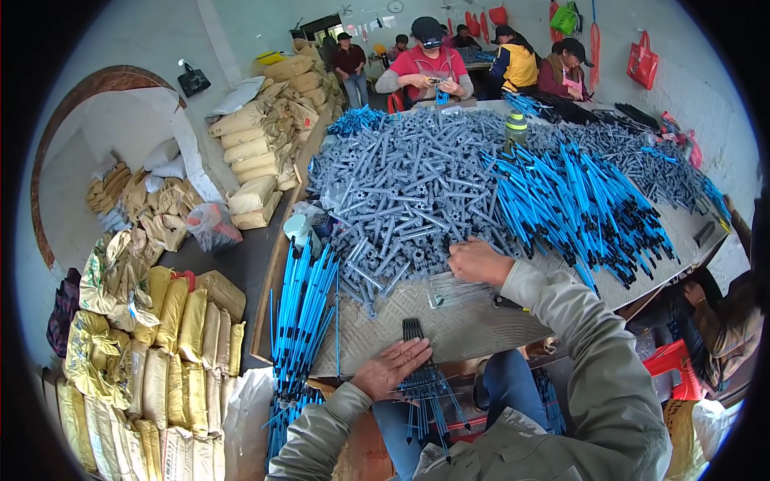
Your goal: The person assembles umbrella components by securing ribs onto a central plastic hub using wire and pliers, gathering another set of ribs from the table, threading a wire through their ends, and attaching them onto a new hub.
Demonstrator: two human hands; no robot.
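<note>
My left hand point(393, 369) lies across a bundle of slim dark rods point(435, 394) at the table's near edge, pressing on its middle. Their black ends point(412, 328) show beyond my fingers, while the other ends fan out over my lap. My right hand point(479, 260) is closed, fingers curled, at the near edge of a big heap of grey plastic tube-like parts point(417, 172). What its fingers hold is hidden. Just below that hand, a batch of thin, clear or metallic wires point(457, 289) lies on the patterned tabletop point(353, 349).
Blue rods with black ends point(581, 204) are piled right; more blue rods point(301, 309) stand left beside a pale tub point(298, 231). A green bottle point(516, 128) rises behind the heap. Stacked sacks point(172, 353) line the left. A co-worker point(433, 68) works across the table.
</note>
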